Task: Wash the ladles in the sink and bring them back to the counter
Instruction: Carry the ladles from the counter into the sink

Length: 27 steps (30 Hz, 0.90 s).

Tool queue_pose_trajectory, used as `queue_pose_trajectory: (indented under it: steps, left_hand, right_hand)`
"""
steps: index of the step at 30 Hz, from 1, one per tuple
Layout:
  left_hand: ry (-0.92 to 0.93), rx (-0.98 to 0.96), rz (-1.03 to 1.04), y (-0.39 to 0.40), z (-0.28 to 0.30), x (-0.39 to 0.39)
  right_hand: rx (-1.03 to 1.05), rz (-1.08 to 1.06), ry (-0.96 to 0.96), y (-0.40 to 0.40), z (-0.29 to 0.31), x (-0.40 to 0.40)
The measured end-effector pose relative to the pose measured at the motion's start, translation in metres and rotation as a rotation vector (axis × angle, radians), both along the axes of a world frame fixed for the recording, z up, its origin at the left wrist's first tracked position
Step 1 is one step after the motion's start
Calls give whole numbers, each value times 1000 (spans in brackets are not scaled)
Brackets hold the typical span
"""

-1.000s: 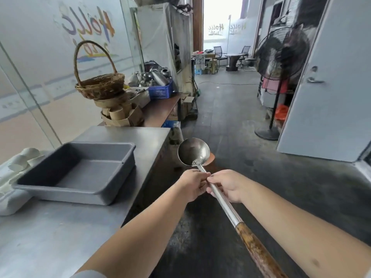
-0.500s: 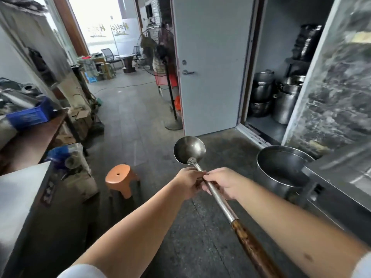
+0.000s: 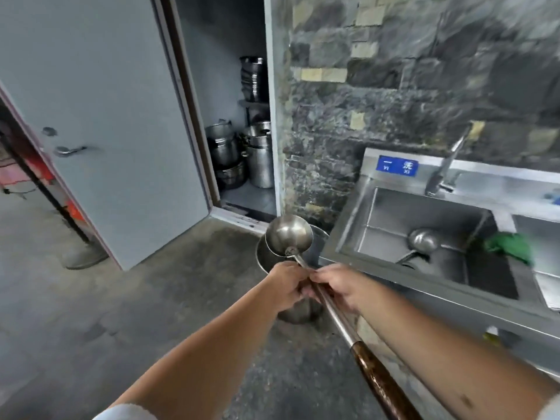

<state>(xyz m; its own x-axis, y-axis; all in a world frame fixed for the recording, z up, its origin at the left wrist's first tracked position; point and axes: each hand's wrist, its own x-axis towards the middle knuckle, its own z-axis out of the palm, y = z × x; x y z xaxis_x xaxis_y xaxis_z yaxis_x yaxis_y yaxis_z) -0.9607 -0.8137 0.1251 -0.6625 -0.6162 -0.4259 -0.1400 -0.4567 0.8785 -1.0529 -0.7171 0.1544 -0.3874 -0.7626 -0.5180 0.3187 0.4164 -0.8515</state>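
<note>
Stone-faced wall [image 3: 424, 71] fills the far right; grey door [image 3: 106, 131] stands open at left, with stacked metal pots [image 3: 242, 153] in the closet between them. Steel sink [image 3: 357, 234] sits at right, faucet [image 3: 445, 165] on its far rim. 1 ladle in the basin [image 3: 422, 241] lies on the basin floor, bowl up; green cloth [image 3: 509, 245] drapes the divider just right of it. Metal pot [image 3: 263, 259] stands on the floor just left of the sink. Held ladle [image 3: 289, 236] hangs above that pot, left of the sink, wooden grip toward the viewer. Left hand [image 3: 286, 287] and right hand [image 3: 339, 286], both clamped on its steel shaft, fingertips touching.
</note>
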Motion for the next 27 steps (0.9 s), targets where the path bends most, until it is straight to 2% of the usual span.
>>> queue_pose_trajectory:
  steps: [6, 13, 19, 27]
  left_hand:
    - [13, 0, -271, -31, 1, -93]
    - [-68, 35, -400, -19, -7, -190]
    - [-99, 44, -491, 3, -15, -274]
    - [-132, 34, -487, 30, -18, -379]
  right_hand:
    - [-11, -300, -44, -17, -2, -64]
    - [-3, -535, -89, 4, -6, -132]
    - [-21, -614, -110, 26, -19, -208]
    - [-70, -615, -224, 51, -30, -315]
